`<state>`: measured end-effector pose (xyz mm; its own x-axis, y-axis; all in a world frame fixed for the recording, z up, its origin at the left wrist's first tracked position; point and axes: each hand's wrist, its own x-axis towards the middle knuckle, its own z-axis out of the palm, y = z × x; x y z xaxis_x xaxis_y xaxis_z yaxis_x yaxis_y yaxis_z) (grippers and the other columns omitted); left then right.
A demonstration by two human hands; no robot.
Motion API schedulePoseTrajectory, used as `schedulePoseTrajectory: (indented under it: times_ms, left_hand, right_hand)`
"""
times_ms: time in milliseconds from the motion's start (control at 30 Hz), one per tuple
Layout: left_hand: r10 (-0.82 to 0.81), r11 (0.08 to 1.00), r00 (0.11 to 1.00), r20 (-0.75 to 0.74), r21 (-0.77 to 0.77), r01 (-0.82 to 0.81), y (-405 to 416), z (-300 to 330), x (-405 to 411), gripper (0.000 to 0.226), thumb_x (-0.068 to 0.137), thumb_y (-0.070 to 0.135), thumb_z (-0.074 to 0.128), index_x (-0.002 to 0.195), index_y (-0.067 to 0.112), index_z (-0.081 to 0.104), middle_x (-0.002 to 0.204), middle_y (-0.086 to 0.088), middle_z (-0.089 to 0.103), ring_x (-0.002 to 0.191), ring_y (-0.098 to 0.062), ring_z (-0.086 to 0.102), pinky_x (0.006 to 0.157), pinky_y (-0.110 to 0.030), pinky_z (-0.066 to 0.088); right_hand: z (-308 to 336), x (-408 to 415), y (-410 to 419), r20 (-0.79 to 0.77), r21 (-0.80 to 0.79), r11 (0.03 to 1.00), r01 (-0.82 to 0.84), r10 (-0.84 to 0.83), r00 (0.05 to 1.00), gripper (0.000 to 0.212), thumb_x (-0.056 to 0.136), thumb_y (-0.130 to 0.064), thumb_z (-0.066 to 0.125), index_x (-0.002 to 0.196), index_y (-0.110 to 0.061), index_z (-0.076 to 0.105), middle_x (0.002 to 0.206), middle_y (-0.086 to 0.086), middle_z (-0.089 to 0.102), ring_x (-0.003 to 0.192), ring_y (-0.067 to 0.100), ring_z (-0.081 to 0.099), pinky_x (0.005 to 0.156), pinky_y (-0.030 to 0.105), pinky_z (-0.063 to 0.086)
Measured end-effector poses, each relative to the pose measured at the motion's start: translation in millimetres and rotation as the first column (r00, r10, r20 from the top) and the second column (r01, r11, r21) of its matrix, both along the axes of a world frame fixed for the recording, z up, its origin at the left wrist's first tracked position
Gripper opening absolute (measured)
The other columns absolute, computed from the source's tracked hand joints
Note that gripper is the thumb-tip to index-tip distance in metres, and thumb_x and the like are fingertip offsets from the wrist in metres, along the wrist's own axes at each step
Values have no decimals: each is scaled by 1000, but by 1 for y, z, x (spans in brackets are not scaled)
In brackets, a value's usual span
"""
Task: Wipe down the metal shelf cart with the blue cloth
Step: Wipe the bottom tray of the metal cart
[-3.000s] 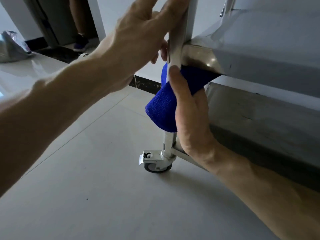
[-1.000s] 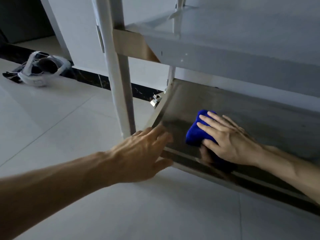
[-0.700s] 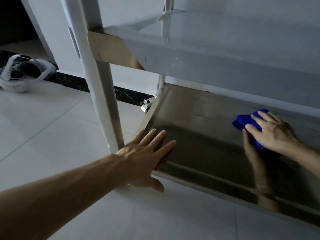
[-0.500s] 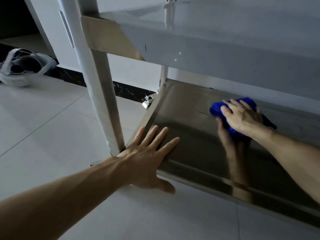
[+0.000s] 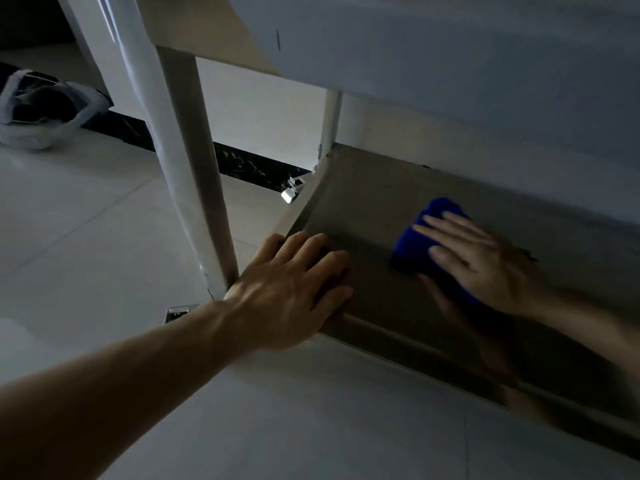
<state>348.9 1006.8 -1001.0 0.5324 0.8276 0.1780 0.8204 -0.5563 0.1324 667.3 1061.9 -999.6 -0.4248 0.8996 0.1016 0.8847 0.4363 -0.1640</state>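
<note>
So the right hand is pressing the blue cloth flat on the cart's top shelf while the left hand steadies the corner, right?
Not quite: the head view shows the right hand pressing the blue cloth on the cart's bottom shelf, under the upper one. The left hand does steady the corner.

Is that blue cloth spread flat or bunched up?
Bunched up: the blue cloth forms a thick wad under the right hand on the bottom shelf.

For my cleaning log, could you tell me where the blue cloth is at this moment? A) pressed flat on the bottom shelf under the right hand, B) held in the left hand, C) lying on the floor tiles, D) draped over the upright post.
A: the right hand lies spread over the blue cloth on the bottom shelf.
</note>
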Motion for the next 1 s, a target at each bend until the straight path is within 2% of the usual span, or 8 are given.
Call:
schedulePoseTrajectory:
  times_ms: [100,200,267,367,500,700,867,1000]
  left_hand:
    - [4,1000,1000,10,4,-4,1,-5,1,45,98,62,15,131,40,36,137,7,42,132,-17,36,111,-48,28]
    - [22,998,1000,-9,-61,-22,3,-9,0,52,95,64,6,141,46,21,155,5,24,147,-18,13,118,-56,13]
    - [31,997,999,-16,-65,-32,4,-12,0,56,93,66,1,145,48,11,162,5,10,149,-17,0,120,-54,4]
    - [44,997,999,-4,-70,-44,5,-14,0,59,92,67,-3,148,47,4,163,6,1,149,-15,-9,120,-52,-1]
    - [41,996,999,7,-79,-40,7,-15,-1,60,91,68,-1,148,47,4,163,9,0,148,-14,-11,120,-52,-4]
    - [74,995,992,99,-75,-67,11,-11,0,54,92,68,17,142,48,27,158,14,21,147,-8,4,120,-49,3]
    - [111,994,990,91,-28,-109,7,-12,2,53,95,66,15,141,46,29,157,13,25,148,-11,10,120,-49,8]
    - [108,994,992,70,-27,-106,5,-12,5,54,95,65,13,143,45,25,158,13,23,148,-12,11,119,-51,9]
  right_hand:
    - [-1,66,20,41,32,947,319,-320,947,62,102,-54,29,152,-18,38,158,8,37,148,23,27,122,38,16]
    - [7,89,57,80,10,710,704,-702,707,67,101,-56,30,151,-12,36,156,18,37,143,39,32,116,53,27]
    - [8,71,80,71,8,587,809,-808,585,68,100,-56,25,148,-9,39,154,19,35,140,43,31,115,58,26]
    - [8,18,116,11,2,562,827,-827,562,64,101,-46,21,142,-2,43,151,23,36,139,44,30,116,62,20]
    - [9,-73,159,-25,0,681,732,-732,681,57,102,-40,25,138,-2,47,149,25,40,140,43,31,117,61,18]
    - [10,-171,179,-50,17,935,355,-354,934,48,102,-36,29,132,-10,55,145,14,50,137,32,39,115,51,28]
    - [9,-147,135,-196,18,999,28,-24,980,43,103,-38,45,143,-24,52,153,-5,46,144,14,37,120,43,25]
    - [4,-102,68,-146,71,971,-227,235,961,45,99,-45,49,141,-28,55,150,-9,48,143,10,38,119,39,24]
